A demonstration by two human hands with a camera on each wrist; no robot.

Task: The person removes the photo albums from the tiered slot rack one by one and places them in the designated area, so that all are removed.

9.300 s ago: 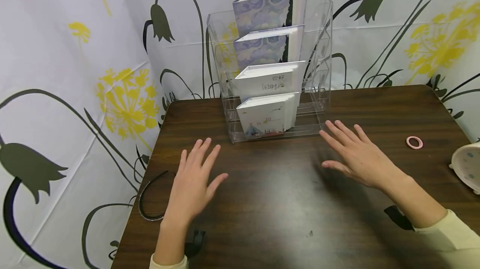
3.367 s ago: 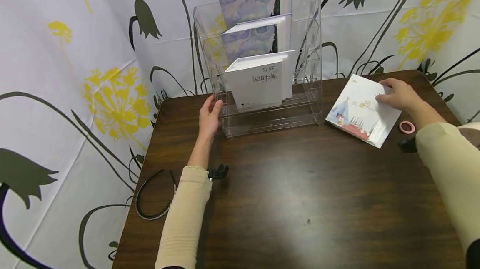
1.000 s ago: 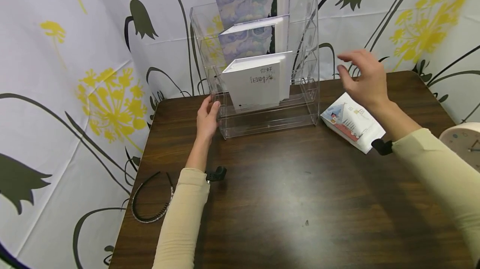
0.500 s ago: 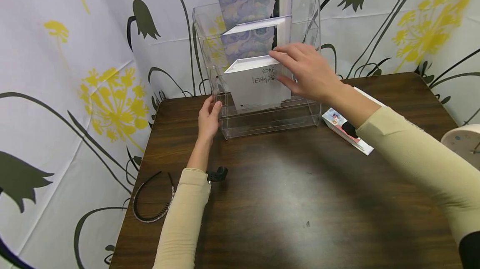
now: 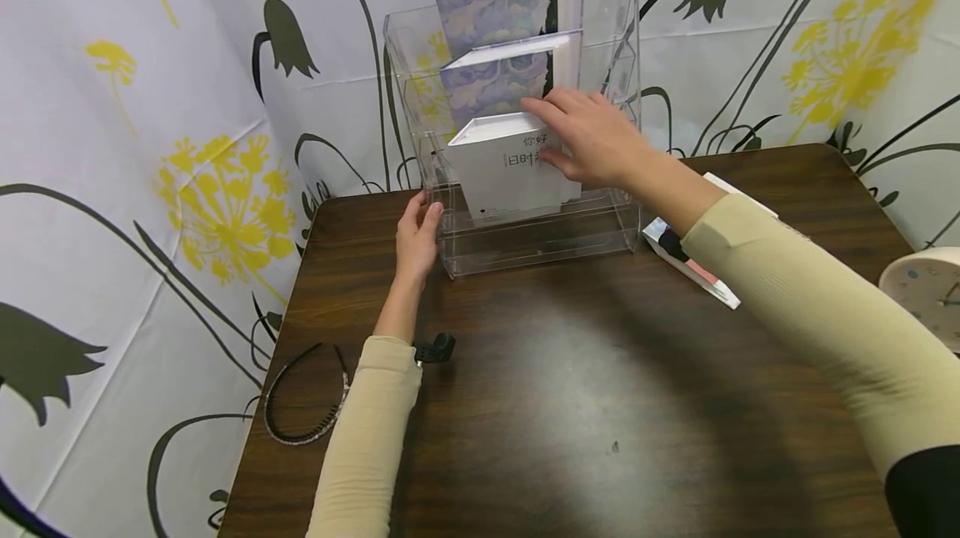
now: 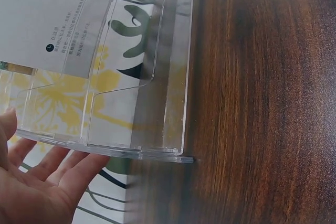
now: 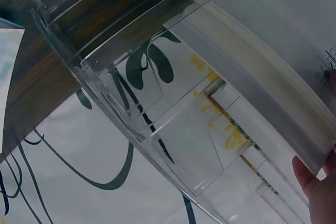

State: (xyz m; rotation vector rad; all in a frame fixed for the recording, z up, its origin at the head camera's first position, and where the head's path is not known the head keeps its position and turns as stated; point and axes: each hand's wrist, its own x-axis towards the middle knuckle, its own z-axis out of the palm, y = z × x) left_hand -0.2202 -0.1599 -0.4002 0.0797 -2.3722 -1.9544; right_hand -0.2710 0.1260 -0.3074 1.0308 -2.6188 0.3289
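Where the right hand (image 5: 588,138) grips, book lettering (image 5: 517,160) hides.

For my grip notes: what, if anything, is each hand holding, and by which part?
The left hand holds the clear rack by its left side; the right hand grips the rack's white book by its upper right corner.

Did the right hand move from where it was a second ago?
Yes, the right hand went left, from beside the clear rack to the white book in it.
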